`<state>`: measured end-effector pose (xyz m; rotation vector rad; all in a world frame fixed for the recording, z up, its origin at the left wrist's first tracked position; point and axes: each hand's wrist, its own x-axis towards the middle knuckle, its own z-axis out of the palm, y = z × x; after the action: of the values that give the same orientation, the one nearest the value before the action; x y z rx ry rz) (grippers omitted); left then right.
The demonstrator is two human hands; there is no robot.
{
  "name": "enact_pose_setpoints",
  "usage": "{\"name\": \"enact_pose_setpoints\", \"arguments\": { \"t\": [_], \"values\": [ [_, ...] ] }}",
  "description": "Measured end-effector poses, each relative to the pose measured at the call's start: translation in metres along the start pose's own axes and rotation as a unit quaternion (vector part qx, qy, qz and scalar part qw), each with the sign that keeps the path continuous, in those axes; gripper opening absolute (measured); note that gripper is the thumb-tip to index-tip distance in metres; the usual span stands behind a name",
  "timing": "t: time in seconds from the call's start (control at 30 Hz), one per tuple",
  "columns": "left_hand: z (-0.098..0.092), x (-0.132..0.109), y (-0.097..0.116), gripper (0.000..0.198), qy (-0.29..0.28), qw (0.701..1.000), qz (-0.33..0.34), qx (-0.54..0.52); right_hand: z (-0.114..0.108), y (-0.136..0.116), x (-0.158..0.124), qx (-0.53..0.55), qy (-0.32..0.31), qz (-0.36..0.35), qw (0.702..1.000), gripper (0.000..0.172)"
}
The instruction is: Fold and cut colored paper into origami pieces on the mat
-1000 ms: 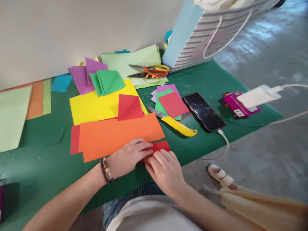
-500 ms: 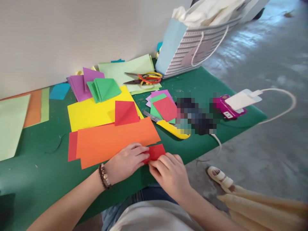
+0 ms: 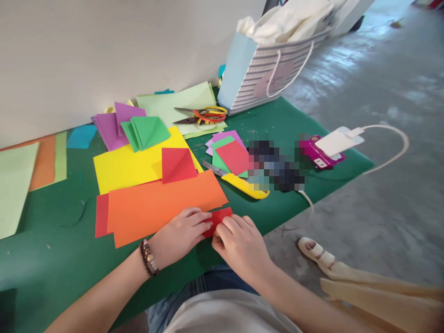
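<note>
Here we are, hands close together on the small red paper [image 3: 221, 215], right under our fingertips and bridging the gap between them. Its visible far edge slants from our left fingers outward to the right; how the whole piece runs is hidden. Neither hand is nearer: our left hand [image 3: 182, 233] lies fingers outstretched across its left part, our right hand [image 3: 240, 240] curls over its near right side, pinching or merely pressing, we can't tell. Just beyond our left fingers, the orange sheet [image 3: 163, 201]!
</note>
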<state>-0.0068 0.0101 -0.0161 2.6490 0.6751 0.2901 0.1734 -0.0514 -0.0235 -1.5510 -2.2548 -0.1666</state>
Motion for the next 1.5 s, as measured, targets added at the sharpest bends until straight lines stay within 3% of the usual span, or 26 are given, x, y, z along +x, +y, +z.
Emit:
{"name": "enact_pose_setpoints", "arguments": {
  "t": [0.17,0.47,0.8,0.93,1.13,1.37,1.5],
  "values": [
    [0.000,0.002,0.001,0.021,0.004,1.000,-0.002,0.002,-0.006,-0.003,0.010,-0.043,-0.051,-0.025,0.997,0.018],
    [0.002,0.001,0.000,0.022,0.012,1.000,0.002,0.005,-0.006,0.003,0.009,-0.064,-0.080,-0.060,0.993,0.020],
    [0.001,-0.002,0.000,0.021,0.006,1.000,0.008,0.016,-0.015,0.030,0.003,-0.078,-0.112,-0.016,0.990,0.022],
    [0.000,-0.001,0.000,0.022,0.008,1.000,0.008,0.011,-0.017,0.035,-0.001,-0.090,-0.095,0.000,0.991,0.024],
    [-0.002,0.000,0.002,0.020,-0.001,1.000,0.007,0.029,-0.004,0.014,-0.002,-0.009,-0.057,-0.012,0.998,0.020],
    [0.004,-0.005,-0.001,0.028,-0.011,0.999,0.011,0.046,-0.008,0.042,-0.015,-0.003,-0.025,0.059,0.998,0.021],
    [0.006,-0.007,0.001,0.031,-0.032,0.997,-0.002,0.065,-0.004,0.028,-0.013,0.025,-0.021,0.043,0.999,0.021]
  ]
}}
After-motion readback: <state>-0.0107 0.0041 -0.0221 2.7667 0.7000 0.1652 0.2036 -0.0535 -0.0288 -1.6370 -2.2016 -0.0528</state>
